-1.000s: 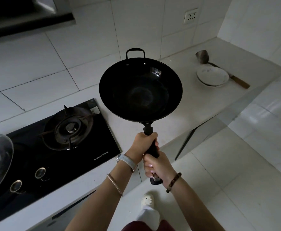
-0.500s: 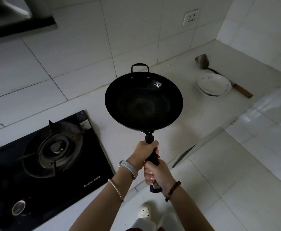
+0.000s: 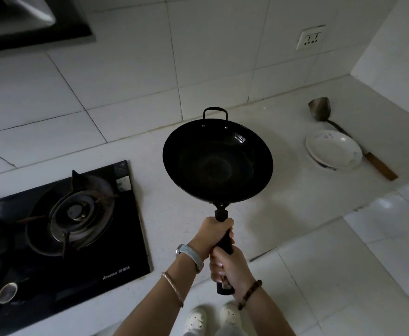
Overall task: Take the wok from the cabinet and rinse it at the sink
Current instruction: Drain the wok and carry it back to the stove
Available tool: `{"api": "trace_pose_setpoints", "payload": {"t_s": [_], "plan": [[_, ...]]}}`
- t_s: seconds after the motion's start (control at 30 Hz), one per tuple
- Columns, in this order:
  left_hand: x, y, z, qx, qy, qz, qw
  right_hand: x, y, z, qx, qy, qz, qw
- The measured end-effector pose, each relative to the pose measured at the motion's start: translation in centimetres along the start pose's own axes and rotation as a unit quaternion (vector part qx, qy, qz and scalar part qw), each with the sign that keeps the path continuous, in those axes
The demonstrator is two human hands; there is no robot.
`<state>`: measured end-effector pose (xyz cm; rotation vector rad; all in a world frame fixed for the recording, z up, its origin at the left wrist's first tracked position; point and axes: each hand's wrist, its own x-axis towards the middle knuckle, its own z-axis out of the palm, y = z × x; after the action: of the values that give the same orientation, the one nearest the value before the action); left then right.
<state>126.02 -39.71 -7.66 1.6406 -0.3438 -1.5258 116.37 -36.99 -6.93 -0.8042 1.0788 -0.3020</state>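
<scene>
I hold a black wok [image 3: 217,162] in the air above the white counter [image 3: 278,204], its bowl facing up and a small loop handle at its far rim. My left hand [image 3: 210,236] grips the upper part of the long black handle. My right hand [image 3: 227,265] grips the same handle just below it. The bowl looks dark and empty. No sink or cabinet shows in this view.
A black gas hob [image 3: 60,234] with a burner lies to the left on the counter. At the right stand a white plate [image 3: 333,150] and a metal spatula with a wooden handle [image 3: 319,110]. A range hood [image 3: 31,20] hangs top left, and tiled floor lies lower right.
The wok has come lower and slightly right relative to the counter as the view shifted right; the glass lid at far left has left the view. Both hands keep their grip.
</scene>
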Motion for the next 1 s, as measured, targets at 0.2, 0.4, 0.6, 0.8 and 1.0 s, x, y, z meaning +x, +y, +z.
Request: {"api": "trace_pose_setpoints", "payload": {"t_s": [0.2,0.4,0.6,0.8,1.0], "plan": [[0.5,-0.1,0.4,0.003,0.022,0.004,1.000,0.4,-0.4,-0.9,-0.020,-0.021,0.016,0.999],[0.7,0.1,1.0,-0.026,0.023,-0.008,0.999,0.2,-1.4,-1.7,-0.065,-0.029,0.027,0.997],[0.6,0.3,0.9,-0.074,0.004,-0.030,0.997,0.2,-1.6,-1.8,-0.041,-0.032,0.040,0.998],[-0.6,-1.3,0.0,-0.034,0.009,-0.019,0.999,0.7,-0.4,-1.6,-0.061,-0.028,0.055,0.996],[-1.6,-2.4,-1.1,-0.007,0.029,0.015,0.999,1.9,0.6,-1.0,-0.093,-0.040,0.078,0.992]]}}
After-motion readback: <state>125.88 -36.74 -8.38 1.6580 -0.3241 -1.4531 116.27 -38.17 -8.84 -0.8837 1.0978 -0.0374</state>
